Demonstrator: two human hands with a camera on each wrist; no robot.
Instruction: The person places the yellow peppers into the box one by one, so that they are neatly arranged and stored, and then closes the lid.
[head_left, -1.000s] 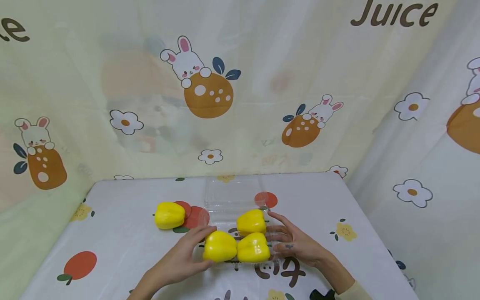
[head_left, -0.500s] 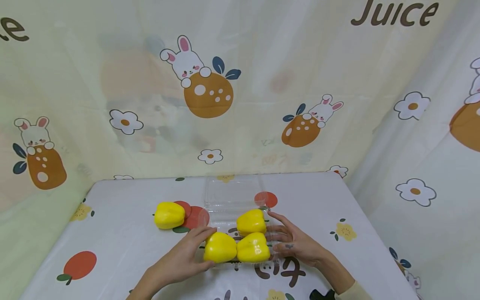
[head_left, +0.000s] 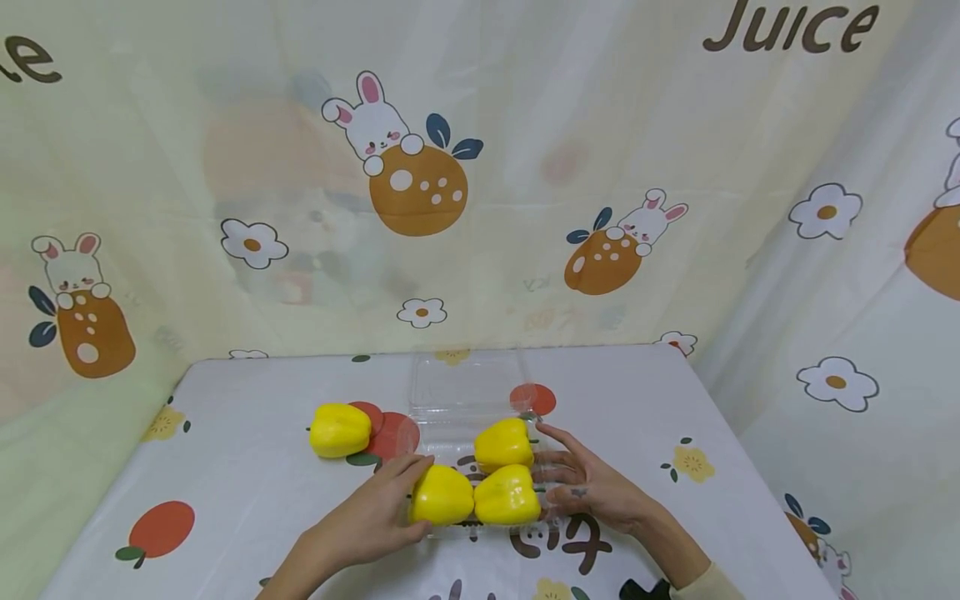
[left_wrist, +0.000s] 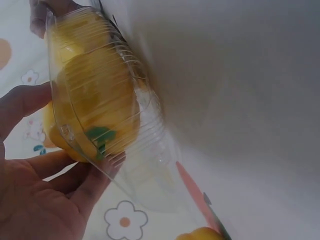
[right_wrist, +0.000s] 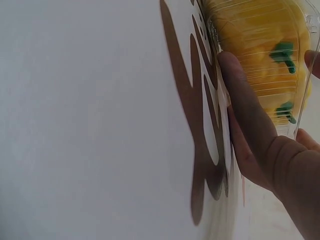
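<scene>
A clear plastic clamshell box (head_left: pixel 468 383) lies with its lid folded back toward the wall. Two yellow bell peppers sit in its right half, one at the back (head_left: pixel 502 444) and one in front (head_left: pixel 507 496). My left hand (head_left: pixel 371 512) grips a third yellow pepper (head_left: pixel 444 497) at the front left of the box, thumb on the near side and fingers on the far side. Through the ribbed wall, the left wrist view shows its green stem (left_wrist: pixel 101 136). My right hand (head_left: pixel 588 483) rests along the right end of the box, its fingers mostly straight against the wall (right_wrist: pixel 257 85).
Another yellow pepper (head_left: pixel 340 430) lies on the table to the left of the box. A printed cloth (head_left: pixel 247 467) covers the table, and a rabbit-print curtain (head_left: pixel 510 150) hangs behind. A black object (head_left: pixel 643 590) shows by my right sleeve (head_left: pixel 705 583).
My left hand and the pepper in it have shifted slightly to the right, closer to the front pepper. The right hand, the box and the other peppers stay in place.
</scene>
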